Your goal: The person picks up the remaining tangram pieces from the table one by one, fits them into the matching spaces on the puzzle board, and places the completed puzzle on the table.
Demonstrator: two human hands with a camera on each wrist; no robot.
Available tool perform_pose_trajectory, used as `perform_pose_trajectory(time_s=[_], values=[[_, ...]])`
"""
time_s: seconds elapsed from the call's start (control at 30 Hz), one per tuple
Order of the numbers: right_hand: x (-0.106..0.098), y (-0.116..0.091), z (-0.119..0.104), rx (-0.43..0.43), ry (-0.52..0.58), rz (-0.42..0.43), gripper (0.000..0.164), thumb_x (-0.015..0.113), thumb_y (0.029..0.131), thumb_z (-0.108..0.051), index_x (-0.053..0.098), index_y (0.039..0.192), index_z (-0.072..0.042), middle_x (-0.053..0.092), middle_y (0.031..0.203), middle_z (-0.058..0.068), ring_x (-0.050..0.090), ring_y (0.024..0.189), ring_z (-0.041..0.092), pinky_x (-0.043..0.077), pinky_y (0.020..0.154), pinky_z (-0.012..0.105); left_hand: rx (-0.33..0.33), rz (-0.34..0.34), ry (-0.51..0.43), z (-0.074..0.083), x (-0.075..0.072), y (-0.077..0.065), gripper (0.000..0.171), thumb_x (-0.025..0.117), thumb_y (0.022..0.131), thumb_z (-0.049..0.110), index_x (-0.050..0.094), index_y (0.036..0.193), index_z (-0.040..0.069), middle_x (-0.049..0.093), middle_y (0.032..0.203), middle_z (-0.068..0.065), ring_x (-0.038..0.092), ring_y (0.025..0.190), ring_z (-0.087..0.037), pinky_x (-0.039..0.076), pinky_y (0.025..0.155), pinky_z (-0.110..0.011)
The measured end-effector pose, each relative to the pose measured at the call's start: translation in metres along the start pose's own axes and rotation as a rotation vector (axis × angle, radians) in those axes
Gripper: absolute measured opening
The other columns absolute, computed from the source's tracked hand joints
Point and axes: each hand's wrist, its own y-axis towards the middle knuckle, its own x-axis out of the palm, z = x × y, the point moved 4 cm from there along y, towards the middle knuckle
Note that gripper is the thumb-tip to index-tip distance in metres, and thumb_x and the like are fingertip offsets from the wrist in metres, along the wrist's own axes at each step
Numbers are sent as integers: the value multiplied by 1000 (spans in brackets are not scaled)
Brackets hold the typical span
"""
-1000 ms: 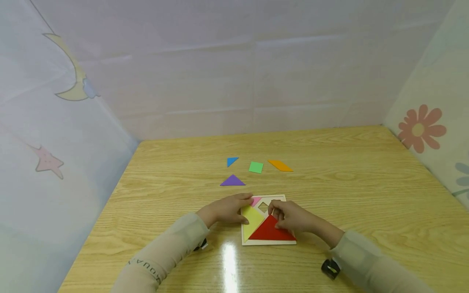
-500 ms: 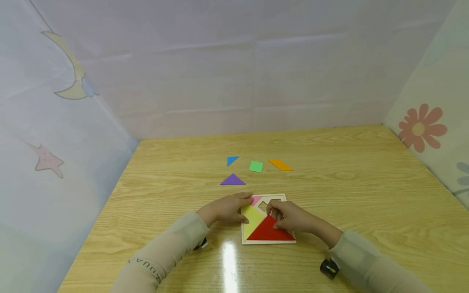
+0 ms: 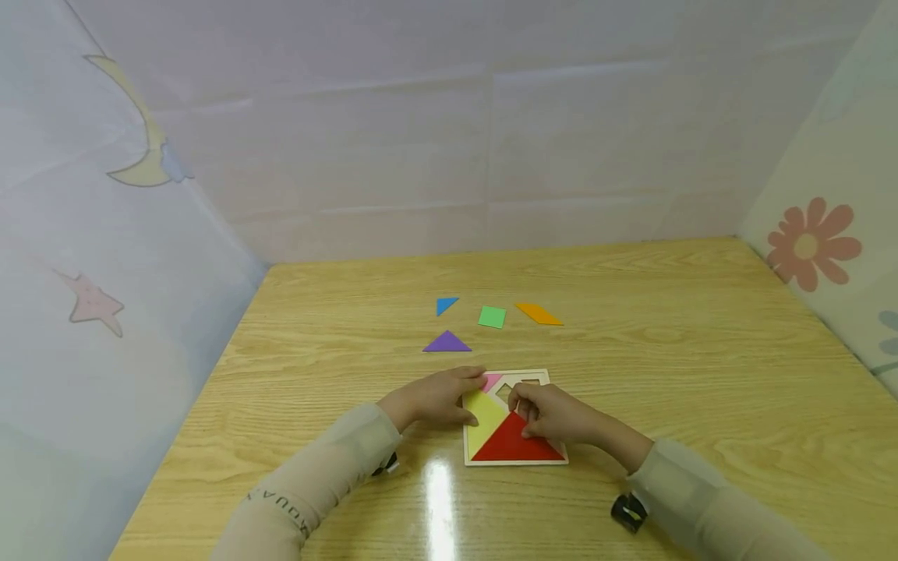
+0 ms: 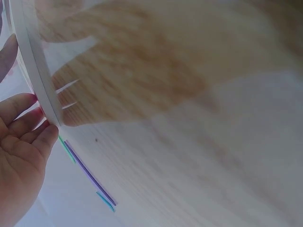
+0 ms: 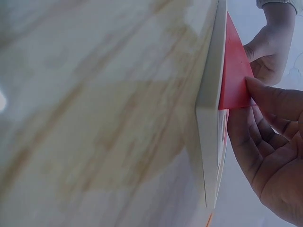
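Slid red triangle [image 3: 515,446] slightly left on puzzle board [image 3: 515,463] since earlier, beside yellow triangle [image 3: 482,417]. Pinching red edge near apex with right hand [image 3: 561,414]; steadying board with left hand [image 3: 433,397], fingers unclenched. Likely light, stiff, slick: take by edges.

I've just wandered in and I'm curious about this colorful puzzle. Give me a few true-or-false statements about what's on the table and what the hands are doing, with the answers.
1. The right hand holds the red triangle at the board. True.
2. The left hand is away from the board. False: the left hand touches it.
3. The blue triangle, green square and orange piece lie beyond the board. True.
4. The pink piece lies loose on the table. False: the pink piece is in the board's far left corner.
5. The green square is the loose piece nearest the board. False: the purple triangle is.
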Motion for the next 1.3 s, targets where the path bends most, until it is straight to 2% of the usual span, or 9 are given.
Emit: perform_pose_trajectory(time_s=[0.3, 0.77, 1.3], values=[[1, 2, -2, 3, -24, 2, 27, 62, 70, 9, 49, 88, -6, 48, 71, 0, 46, 62, 7, 44, 54, 21, 3, 1, -3, 0, -1, 0, 68, 62, 78, 33, 32, 133, 5, 25, 139, -7, 24, 125, -19, 23, 100, -26], [4, 6, -1, 45, -108, -19, 29, 70, 67, 0, 49, 87, -5, 46, 71, -1, 44, 64, 9, 42, 55, 22, -1, -1, 0, 0, -2, 0, 68, 62, 78, 33, 33, 133, 6, 25, 139, -6, 24, 125, -18, 22, 100, -26], [6, 8, -6, 48, -183, -26, 27, 71, 67, -3, 51, 85, -3, 43, 70, -2, 40, 65, 11, 38, 56, 22, -3, -3, 0, -1, 0, 0, 68, 62, 78, 34, 33, 133, 6, 25, 139, -7, 23, 125, -19, 22, 100, -26]])
